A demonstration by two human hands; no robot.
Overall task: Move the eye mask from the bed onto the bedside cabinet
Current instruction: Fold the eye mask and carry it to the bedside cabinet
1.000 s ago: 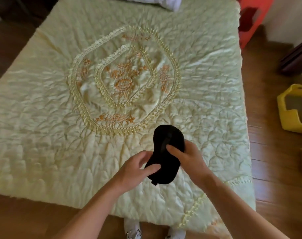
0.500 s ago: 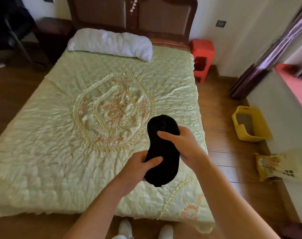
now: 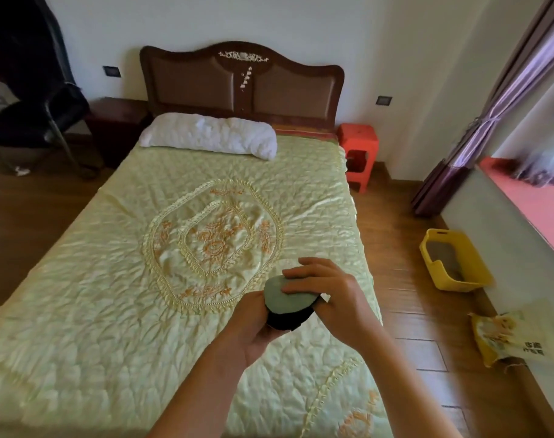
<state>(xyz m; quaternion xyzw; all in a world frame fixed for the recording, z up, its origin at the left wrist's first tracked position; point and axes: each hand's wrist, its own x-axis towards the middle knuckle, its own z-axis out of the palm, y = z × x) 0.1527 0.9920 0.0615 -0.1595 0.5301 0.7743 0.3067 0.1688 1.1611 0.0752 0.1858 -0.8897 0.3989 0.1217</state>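
Folded black fabric eye mask [image 3: 288, 306] mostly covered: far end under right hand [image 3: 328, 290], underside wrapped by left hand [image 3: 252, 335], strap not visible. Both forearms cut off at bottom edge. Dark wooden bedside cabinet [image 3: 117, 121] partly hidden behind black chair [image 3: 45, 121], details lost in shadow. Yellow printed sack [image 3: 509, 338] on floor blurred, lettering unreadable. Pale green quilted bedspread [image 3: 117, 295] cropped at bottom.
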